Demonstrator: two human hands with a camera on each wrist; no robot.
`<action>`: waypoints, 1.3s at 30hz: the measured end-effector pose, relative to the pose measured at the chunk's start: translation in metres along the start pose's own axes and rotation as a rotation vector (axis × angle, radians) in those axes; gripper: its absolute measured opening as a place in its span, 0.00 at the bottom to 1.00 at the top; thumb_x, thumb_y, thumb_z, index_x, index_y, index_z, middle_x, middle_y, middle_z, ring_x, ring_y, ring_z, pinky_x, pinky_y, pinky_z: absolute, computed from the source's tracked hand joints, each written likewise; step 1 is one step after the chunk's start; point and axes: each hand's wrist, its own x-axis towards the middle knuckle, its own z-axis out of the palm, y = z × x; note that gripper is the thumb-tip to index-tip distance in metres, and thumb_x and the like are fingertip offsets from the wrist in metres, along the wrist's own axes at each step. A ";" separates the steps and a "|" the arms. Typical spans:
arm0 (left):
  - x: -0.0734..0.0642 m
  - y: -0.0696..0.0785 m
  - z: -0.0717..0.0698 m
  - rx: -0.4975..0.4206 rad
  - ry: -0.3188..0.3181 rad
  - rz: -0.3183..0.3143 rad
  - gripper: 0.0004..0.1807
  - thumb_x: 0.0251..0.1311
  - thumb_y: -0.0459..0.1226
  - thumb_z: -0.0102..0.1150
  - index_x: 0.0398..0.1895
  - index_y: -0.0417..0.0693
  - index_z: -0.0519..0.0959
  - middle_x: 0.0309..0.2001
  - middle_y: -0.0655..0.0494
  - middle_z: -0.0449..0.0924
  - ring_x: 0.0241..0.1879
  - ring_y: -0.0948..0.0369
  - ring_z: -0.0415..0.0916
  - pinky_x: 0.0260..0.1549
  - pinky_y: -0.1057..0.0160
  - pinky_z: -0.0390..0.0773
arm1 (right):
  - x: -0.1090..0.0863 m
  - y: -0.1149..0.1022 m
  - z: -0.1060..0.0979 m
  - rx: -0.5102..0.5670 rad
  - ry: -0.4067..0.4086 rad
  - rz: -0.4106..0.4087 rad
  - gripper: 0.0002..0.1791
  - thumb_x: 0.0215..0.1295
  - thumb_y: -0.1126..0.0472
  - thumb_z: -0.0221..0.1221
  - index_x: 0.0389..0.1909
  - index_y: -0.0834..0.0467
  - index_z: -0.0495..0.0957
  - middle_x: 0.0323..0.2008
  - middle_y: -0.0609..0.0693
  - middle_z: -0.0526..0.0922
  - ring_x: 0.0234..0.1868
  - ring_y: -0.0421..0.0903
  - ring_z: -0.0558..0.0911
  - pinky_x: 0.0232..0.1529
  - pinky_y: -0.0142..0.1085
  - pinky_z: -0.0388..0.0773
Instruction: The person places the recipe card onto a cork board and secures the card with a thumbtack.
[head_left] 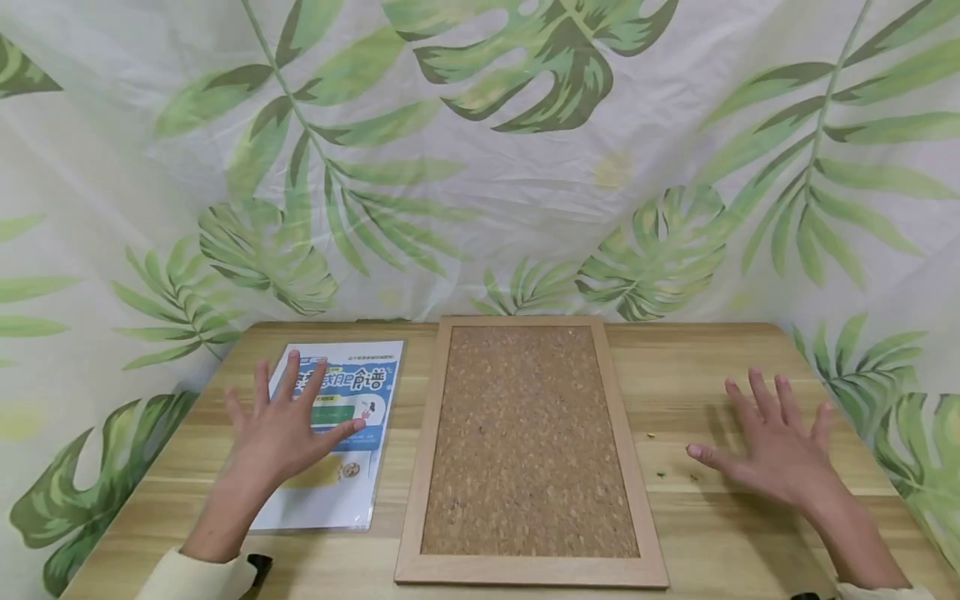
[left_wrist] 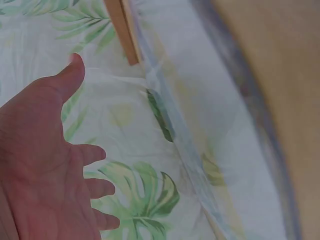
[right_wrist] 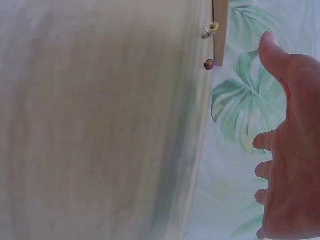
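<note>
My left hand is spread over a printed sheet with a glossy clear border, and its fingers cover part of the blue print. To the right, my right hand hovers with fingers apart, its shadow falling on the wood. Between the hands lies a cork board in a pale wooden frame. A few tiny pins lie between board and right hand, among them a yellow one and a green one. The right wrist view shows a purple-rimmed pin close up. Both palms hold nothing.
Everything lies on a wood-grain table. A leaf-print cloth hangs behind it and down both sides. The board's far end reaches the table's back edge.
</note>
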 end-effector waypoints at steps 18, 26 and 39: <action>-0.005 -0.045 -0.003 -0.024 -0.039 -0.007 0.65 0.60 0.75 0.61 0.88 0.46 0.50 0.84 0.26 0.41 0.79 0.17 0.38 0.65 0.09 0.37 | 0.008 0.008 -0.008 -0.006 -0.057 -0.055 0.61 0.69 0.27 0.60 0.84 0.68 0.52 0.83 0.76 0.46 0.82 0.78 0.48 0.70 0.85 0.44; -0.003 -0.064 -0.004 -0.075 -0.053 0.020 0.64 0.64 0.69 0.64 0.87 0.36 0.48 0.82 0.21 0.43 0.76 0.16 0.43 0.65 0.10 0.46 | 0.011 0.009 -0.006 0.109 -0.078 -0.126 0.51 0.73 0.38 0.64 0.78 0.74 0.62 0.77 0.79 0.60 0.73 0.83 0.63 0.66 0.78 0.66; 0.003 -0.099 -0.002 -0.252 -0.101 0.034 0.59 0.70 0.61 0.65 0.84 0.28 0.49 0.77 0.16 0.54 0.73 0.18 0.56 0.66 0.19 0.63 | 0.014 0.011 -0.004 0.196 -0.068 -0.168 0.33 0.73 0.48 0.68 0.65 0.71 0.78 0.58 0.69 0.85 0.58 0.68 0.84 0.54 0.59 0.85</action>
